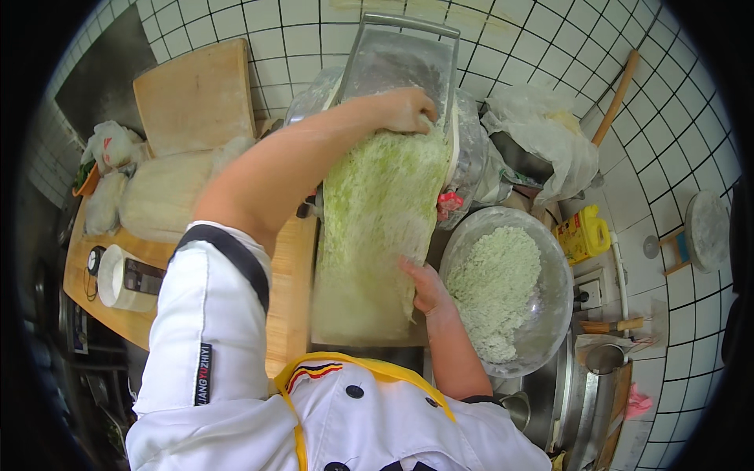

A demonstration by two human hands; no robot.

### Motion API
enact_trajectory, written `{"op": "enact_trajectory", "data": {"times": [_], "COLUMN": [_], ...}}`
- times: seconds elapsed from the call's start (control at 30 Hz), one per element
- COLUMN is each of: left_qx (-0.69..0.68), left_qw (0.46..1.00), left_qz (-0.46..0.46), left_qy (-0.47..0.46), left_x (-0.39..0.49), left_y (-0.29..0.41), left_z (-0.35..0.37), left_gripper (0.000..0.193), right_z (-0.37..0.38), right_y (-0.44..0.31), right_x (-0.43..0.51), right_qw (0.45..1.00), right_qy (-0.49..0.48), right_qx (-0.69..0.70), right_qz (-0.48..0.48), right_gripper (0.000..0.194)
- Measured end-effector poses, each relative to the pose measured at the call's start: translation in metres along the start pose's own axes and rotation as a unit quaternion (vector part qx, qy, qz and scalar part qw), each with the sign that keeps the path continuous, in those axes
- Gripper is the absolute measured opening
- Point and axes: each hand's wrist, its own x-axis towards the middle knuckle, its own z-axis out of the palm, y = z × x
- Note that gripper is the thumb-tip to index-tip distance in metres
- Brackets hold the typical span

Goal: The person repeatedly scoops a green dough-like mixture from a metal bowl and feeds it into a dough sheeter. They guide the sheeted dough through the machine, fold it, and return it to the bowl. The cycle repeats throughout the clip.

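Note:
A long, crumbly sheet of pale green dough (383, 194) runs down the front of a dough sheeter, from its metal feed tray (400, 53) to the surface before me. My left hand (409, 112) reaches across to the sheet's upper end, its fingers curled into the loose green crumbs there. Lower down, my right hand (429, 288) holds the sheet's right edge, thumb on the face and the other fingers largely hidden. A red knob (449, 203) sits on the machine's right side. Right of it, a large metal bowl (551, 329) holds crumbly green dough (498, 288).
Left, a wooden worktop (288, 294) carries a white tub (115, 282), a timer (95, 258) and bagged goods (168, 197). A wooden board (194, 94) leans on the tiled wall. A yellow jug (583, 235) and a socket (589, 291) are beyond the bowl; plastic bags (542, 135) lie behind.

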Motion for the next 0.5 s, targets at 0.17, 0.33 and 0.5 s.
{"op": "enact_trajectory", "data": {"times": [0.17,0.33,0.5], "left_qx": [0.122,0.140,0.167], "left_qw": [0.992,0.975,0.969], "left_qz": [-0.012,-0.149,-0.157], "left_qy": [0.024,-0.087,0.089], "left_x": [-0.004,-0.025,-0.021], "left_y": [0.001,-0.022,-0.027], "left_z": [-0.002,-0.032,-0.043], "left_gripper": [0.024,0.020,0.024], "right_z": [-0.004,-0.022,-0.037], "right_y": [-0.004,0.013,0.023], "right_x": [-0.004,-0.004,0.004], "right_qw": [0.999,0.998,0.984], "right_qy": [0.001,0.021,0.057], "right_qx": [-0.027,-0.065,-0.171], "right_qz": [-0.032,0.011,0.006], "right_gripper": [0.046,0.053,0.052]}}
